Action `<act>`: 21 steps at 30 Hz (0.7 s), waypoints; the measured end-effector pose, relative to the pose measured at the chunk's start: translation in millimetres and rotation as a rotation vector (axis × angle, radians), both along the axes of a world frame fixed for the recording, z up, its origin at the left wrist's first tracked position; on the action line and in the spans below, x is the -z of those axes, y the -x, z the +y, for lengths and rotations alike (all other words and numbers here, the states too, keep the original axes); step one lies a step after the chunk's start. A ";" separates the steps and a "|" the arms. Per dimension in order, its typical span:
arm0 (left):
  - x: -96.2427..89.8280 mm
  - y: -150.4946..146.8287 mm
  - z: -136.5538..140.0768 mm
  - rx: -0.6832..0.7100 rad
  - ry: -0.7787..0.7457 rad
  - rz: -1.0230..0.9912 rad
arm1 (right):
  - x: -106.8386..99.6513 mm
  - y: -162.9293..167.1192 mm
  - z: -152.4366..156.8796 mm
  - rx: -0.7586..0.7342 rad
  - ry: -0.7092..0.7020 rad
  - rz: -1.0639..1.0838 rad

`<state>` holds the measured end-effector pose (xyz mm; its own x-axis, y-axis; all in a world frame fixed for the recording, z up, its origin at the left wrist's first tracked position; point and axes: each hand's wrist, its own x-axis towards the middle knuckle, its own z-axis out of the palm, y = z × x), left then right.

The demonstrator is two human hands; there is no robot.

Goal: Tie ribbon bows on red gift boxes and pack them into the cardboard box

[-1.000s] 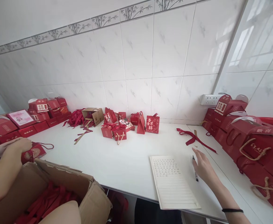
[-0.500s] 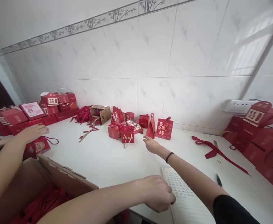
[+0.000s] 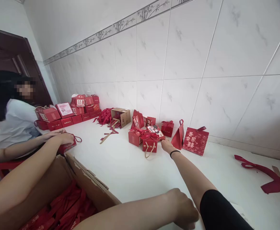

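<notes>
My right hand (image 3: 168, 146), with a black band at the wrist, has its fingers closed at the corner of a small red gift box with a cartoon lid (image 3: 155, 130). In front of that box stands a red box with a rope handle (image 3: 150, 146). Just right of my fingers are a pointed red gift bag (image 3: 178, 138) and a flat red bag with gold characters (image 3: 195, 141). Down near the front of the table, my left hand (image 3: 186, 209) is curled into a fist; its fingertips are hidden.
An open carton of red ribbons (image 3: 65, 204) stands lower left. Beyond it, a co-worker's hands (image 3: 64, 138) are on a red bag (image 3: 69, 146); another person (image 3: 15, 111) sits behind. Stacked red boxes (image 3: 77, 110), ribbon pile (image 3: 106, 115) and brown box (image 3: 123, 117) line the wall.
My view has turned left. My right hand has moved left from the pointed bag to the cartoon-lid box, and its fingers have closed there. My left fist stays in place.
</notes>
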<state>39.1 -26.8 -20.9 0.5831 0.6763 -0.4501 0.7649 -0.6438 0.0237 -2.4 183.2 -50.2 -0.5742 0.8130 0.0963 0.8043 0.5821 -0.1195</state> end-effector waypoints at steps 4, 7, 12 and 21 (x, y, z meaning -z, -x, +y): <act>-6.8 6.2 0.9 -0.068 -0.010 -0.004 | -33.7 -3.2 -2.6 0.045 -0.049 0.178; -10.2 12.6 1.2 -0.110 -0.014 -0.063 | -70.9 -17.7 -6.0 0.039 -0.140 0.350; -10.5 21.1 5.7 -0.166 -0.145 -0.350 | -128.9 -82.7 -34.0 -0.109 -0.361 0.601; -37.4 27.1 1.8 -0.618 -0.573 -1.302 | -131.1 -205.5 -134.1 -0.179 -0.648 0.652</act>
<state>12.0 -25.0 16.5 -0.0728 0.8494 0.5227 0.5533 -0.4016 0.7298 203.1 49.1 80.9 -0.3586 0.3927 0.8469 0.5842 0.8020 -0.1245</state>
